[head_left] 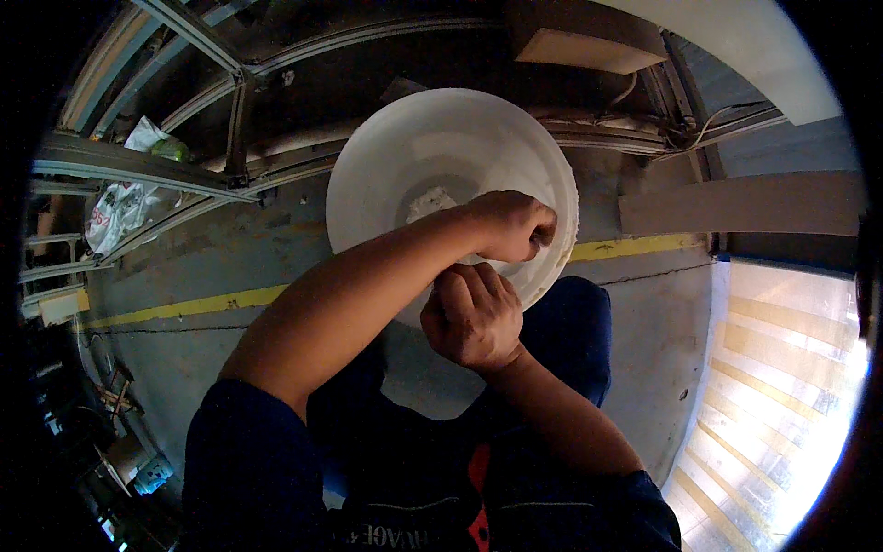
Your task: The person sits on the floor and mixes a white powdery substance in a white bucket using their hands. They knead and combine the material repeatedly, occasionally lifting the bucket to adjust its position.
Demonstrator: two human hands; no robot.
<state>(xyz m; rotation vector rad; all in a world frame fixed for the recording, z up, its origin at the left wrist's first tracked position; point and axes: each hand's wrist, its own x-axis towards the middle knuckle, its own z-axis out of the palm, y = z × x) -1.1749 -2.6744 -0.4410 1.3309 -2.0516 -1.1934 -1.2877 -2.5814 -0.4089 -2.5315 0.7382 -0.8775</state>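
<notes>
A large white bucket (pixel 386 156) stands in front of me between my knees, its mouth facing up. A small whitish lump (pixel 428 204) lies at its bottom, partly covered by my left forearm. My left hand (pixel 515 225) reaches across the bucket to the right side of its mouth. Its fingers are curled into a fist, and whatever they hold is hidden. Just nearer to me, my right hand (pixel 474 317) is also closed, over the near right rim. The back of that hand covers the fingers, so I cannot tell if they grip the rim.
Metal framing (pixel 239 92) runs behind the bucket and along the left. A white plastic bag (pixel 129 216) sits in the left frame. At the far right are a cardboard box (pixel 593 46) and a brown board (pixel 736 204). A yellow line (pixel 212 305) crosses the grey floor.
</notes>
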